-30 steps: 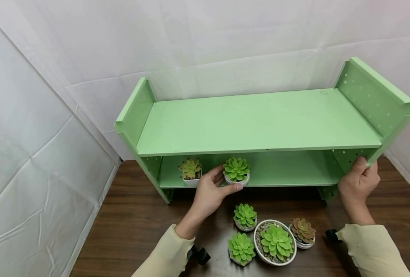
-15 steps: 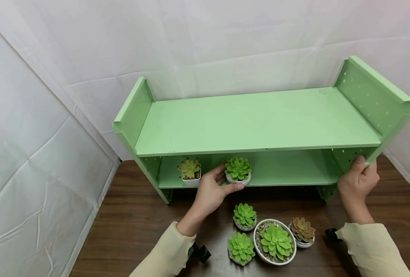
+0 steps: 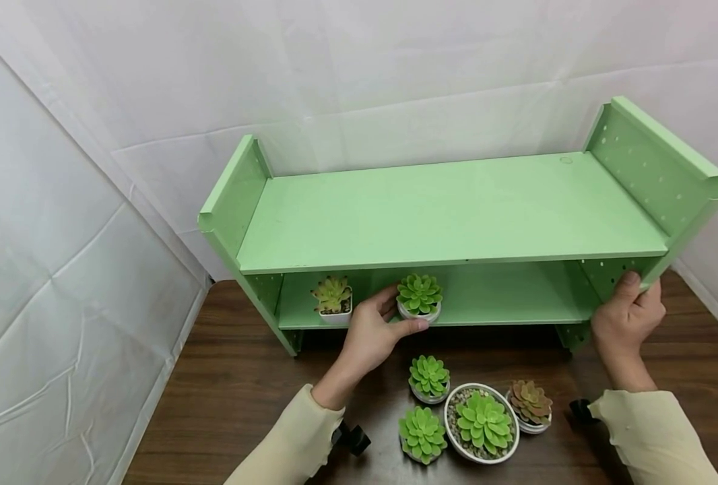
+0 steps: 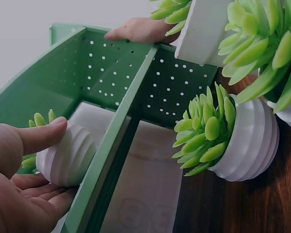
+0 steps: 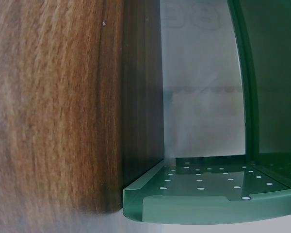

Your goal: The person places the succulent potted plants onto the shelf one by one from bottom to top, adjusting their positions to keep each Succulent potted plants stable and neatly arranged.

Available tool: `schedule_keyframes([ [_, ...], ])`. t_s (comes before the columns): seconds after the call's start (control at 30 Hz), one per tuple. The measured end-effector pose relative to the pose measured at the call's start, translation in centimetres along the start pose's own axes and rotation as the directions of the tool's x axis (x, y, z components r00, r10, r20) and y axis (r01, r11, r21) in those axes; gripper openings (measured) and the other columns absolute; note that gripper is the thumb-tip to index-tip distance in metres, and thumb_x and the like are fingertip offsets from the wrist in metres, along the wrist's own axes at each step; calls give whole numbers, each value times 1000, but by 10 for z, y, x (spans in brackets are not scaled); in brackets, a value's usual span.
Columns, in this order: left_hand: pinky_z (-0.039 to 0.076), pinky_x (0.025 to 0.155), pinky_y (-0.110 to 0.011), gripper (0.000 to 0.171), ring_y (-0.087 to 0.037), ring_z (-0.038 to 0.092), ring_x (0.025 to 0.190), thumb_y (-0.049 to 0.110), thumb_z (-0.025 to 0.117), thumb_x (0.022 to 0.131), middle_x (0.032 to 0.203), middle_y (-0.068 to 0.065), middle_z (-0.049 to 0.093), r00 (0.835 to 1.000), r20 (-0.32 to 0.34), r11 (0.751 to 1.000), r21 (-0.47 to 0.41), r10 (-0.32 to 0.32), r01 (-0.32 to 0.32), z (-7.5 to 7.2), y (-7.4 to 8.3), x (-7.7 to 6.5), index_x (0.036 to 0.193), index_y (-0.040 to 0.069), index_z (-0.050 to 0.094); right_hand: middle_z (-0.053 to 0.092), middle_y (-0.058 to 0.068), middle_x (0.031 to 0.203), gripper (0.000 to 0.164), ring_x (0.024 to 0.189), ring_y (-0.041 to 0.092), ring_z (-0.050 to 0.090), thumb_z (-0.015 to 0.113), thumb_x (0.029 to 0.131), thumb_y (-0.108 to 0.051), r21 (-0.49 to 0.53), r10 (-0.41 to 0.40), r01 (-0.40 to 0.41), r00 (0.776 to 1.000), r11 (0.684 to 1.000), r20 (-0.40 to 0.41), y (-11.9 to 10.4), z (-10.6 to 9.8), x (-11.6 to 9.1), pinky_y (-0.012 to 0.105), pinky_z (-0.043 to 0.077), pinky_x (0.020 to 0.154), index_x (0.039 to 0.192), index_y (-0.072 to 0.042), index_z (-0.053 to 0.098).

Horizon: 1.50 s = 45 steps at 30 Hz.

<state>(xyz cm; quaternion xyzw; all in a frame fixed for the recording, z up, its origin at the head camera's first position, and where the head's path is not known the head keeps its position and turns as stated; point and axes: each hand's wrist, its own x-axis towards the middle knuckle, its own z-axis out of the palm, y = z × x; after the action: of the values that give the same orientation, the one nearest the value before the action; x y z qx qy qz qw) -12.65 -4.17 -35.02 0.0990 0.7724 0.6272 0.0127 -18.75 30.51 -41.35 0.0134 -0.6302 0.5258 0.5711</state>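
Pointing upward, the held succulent (image 3: 419, 296)

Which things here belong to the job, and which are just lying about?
Apparently in the job:
green succulent in ribbed round white pot, held by left hand
light green perforated shelf, gripped by right hand

Standing by, perhaps also involved:
yellowish succulent in square white pot
two small green potted succulents
large green succulent in white bowl
reddish-brown potted succulent

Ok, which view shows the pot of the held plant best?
Left wrist: it shows the pot close up, its white ridged side plain above the fingers of the left hand. Head shows it from above, partly under its leaves. Right wrist doesn't show it.
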Motion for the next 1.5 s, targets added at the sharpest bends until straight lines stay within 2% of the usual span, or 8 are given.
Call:
schedule_keyframes([
  [0.1, 40, 94, -28, 74, -21, 44, 119, 19, 78, 74, 133, -11, 45, 1000, -4, 1000, 10, -1, 1, 1, -13, 6, 136, 2, 40, 56, 0, 70, 23, 63, 6, 52, 51, 94, -17, 0, 1, -1, 1000, 1000, -3, 1, 0, 0, 14, 38, 64, 105, -3, 65],
  [0.27, 41, 92, -26, 76, -18, 46, 118, 28, 78, 73, 132, -8, 47, 1000, -1, 999, 32, 12, -12, 2, -16, 9, 136, 5, 42, 50, -5, 63, 22, 60, 5, 48, 50, 95, -15, -1, -1, 0, 1000, 1000, -4, 0, 1, 1, 14, 35, 61, 102, -2, 66],
  [0.4, 41, 91, -26, 78, -18, 46, 118, 31, 78, 73, 133, -7, 46, 1000, 5, 999, 44, -8, 8, 2, -16, 9, 137, 6, 40, 53, -4, 67, 22, 63, 6, 50, 50, 95, -15, -1, -1, 1, 1000, 1000, -6, -1, 2, 1, 14, 37, 63, 103, -2, 66],
  [0.67, 41, 91, -24, 78, -15, 46, 117, 31, 78, 74, 132, -5, 47, 999, 10, 998, 53, -35, 34, 1, -16, 10, 137, 7, 40, 49, -4, 64, 21, 62, 6, 49, 51, 94, -14, 15, 2, -2, 1000, 1000, -13, -4, 3, 1, 14, 37, 63, 100, -1, 66],
  [1.0, 41, 91, -25, 76, -16, 48, 116, 32, 78, 73, 129, -6, 50, 1000, -1, 998, 65, -17, 17, 1, -15, 9, 135, 6, 43, 42, -5, 58, 20, 59, 3, 44, 51, 94, -13, 14, -3, 3, 1000, 1000, -16, -3, 4, 2, 15, 32, 61, 93, 1, 65],
  [1.13, 41, 92, -27, 75, -19, 48, 116, 32, 78, 73, 128, -7, 50, 1000, -4, 998, 61, 1, -1, 2, -15, 9, 134, 5, 44, 42, -5, 59, 20, 59, 3, 44, 52, 94, -14, 11, -1, 2, 1000, 1000, -19, -1, 4, 2, 15, 32, 61, 93, 1, 65],
  [1.3, 41, 90, -24, 77, -15, 47, 116, 34, 78, 72, 129, -5, 50, 1000, -15, 997, 79, -19, 20, 1, -15, 10, 135, 6, 44, 44, -5, 60, 21, 60, 3, 45, 52, 94, -16, 9, 0, 0, 1000, 1000, -16, 0, 3, 2, 15, 33, 61, 95, 1, 65],
  [1.5, 42, 92, -28, 77, -19, 46, 118, 36, 77, 73, 131, -6, 48, 1000, -23, 996, 92, -17, 19, 2, -14, 9, 135, 5, 43, 48, -6, 63, 21, 62, 4, 47, 52, 94, -14, 6, 1, -1, 1000, 1000, -18, 1, 3, 1, 14, 35, 63, 99, -1, 66],
])
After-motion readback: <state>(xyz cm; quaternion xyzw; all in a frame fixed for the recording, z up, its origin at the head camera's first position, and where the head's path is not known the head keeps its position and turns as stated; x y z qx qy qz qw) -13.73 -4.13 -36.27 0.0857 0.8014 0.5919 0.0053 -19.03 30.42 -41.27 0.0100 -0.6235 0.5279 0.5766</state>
